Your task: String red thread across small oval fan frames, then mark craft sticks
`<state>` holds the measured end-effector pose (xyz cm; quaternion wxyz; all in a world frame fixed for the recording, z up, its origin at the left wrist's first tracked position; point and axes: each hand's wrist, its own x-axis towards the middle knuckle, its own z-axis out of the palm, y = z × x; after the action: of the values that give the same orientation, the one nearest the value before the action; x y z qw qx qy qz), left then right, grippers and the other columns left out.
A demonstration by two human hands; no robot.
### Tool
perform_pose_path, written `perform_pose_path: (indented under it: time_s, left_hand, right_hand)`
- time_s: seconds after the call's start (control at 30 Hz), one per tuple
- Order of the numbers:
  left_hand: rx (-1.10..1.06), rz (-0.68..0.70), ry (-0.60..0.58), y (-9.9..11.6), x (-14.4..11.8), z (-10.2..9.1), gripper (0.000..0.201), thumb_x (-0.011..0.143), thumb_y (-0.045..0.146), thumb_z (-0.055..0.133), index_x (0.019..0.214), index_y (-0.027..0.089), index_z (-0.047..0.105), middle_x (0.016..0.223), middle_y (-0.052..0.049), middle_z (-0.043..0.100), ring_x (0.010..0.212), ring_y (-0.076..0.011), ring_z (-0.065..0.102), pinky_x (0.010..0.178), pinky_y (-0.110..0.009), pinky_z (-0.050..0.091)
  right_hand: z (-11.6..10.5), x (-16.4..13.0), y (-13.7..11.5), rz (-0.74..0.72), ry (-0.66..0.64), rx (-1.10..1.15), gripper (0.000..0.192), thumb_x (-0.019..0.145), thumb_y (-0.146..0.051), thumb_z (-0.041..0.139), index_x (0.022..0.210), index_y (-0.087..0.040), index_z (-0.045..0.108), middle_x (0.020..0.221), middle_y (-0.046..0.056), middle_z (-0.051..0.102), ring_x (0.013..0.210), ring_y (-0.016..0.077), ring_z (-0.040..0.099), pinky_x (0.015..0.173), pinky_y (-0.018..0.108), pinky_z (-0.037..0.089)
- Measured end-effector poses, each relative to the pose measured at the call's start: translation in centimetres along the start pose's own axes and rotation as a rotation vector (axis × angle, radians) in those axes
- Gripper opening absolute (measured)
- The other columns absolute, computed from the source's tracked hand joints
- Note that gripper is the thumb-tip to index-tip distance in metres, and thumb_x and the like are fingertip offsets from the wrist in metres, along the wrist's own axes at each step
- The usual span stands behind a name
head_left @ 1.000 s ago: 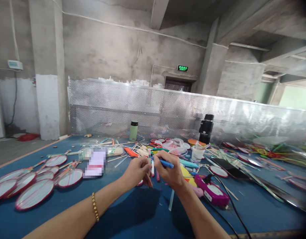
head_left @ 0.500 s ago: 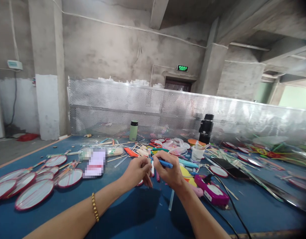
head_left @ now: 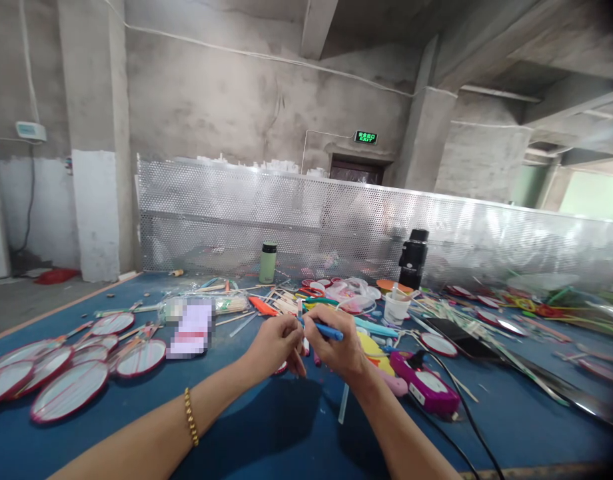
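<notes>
My right hand (head_left: 339, 343) is closed around a blue marker pen (head_left: 331, 332), its tip pointing left at my left hand. In my left hand (head_left: 276, 347), thumb and forefinger pinch a thin pale flat stick (head_left: 300, 308) that stands upright, its lower part hidden by the fingers. The pen's tip is at the stick, but I cannot tell whether they touch. Behind and below both hands lie coloured pens and a pile of wooden sticks (head_left: 285, 301). An orange-red pointed piece (head_left: 262, 306) is just past my left hand.
Round red-rimmed discs (head_left: 69, 392) overlap at the left, beside a phone (head_left: 190, 330). At the right are a purple device (head_left: 426, 383) with a black cable and a white cup (head_left: 396, 307). A green bottle (head_left: 267, 264) and a black flask (head_left: 413, 259) stand farther back.
My right hand has shifted slightly left with the blue marker pen, bringing its tip to the stick. My left hand has hardly moved.
</notes>
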<state>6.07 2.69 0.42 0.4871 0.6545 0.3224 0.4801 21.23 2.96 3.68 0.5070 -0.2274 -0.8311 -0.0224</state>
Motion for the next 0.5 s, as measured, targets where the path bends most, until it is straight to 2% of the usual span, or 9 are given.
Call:
perform_pose_path:
  time_s: [0.17,0.5]
  left_hand:
    - [0.032,0.002,0.009,0.10,-0.07,-0.03,0.027,0.081,0.042,0.056,0.067,0.020,0.048,0.044,0.004,0.056,0.041,-0.0182,0.065,0.039,-0.023,0.046]
    - [0.042,-0.006,0.015,0.43,-0.22,0.18,0.029,0.081,0.045,0.056,0.067,0.021,0.046,0.049,0.002,0.059,0.042,-0.0188,0.065,0.039,-0.025,0.045]
  right_hand:
    - [-0.03,0.01,0.20,0.027,0.050,-0.019,0.017,0.085,-0.017,0.050,0.070,-0.019,0.056,0.062,-0.001,0.058,0.056,0.0109,0.050,0.058,0.023,0.040]
    - [-0.04,-0.15,0.30,0.054,0.068,-0.044,0.017,0.085,-0.018,0.051,0.068,-0.019,0.056,0.059,-0.002,0.054,0.053,0.0103,0.047,0.056,0.023,0.038]
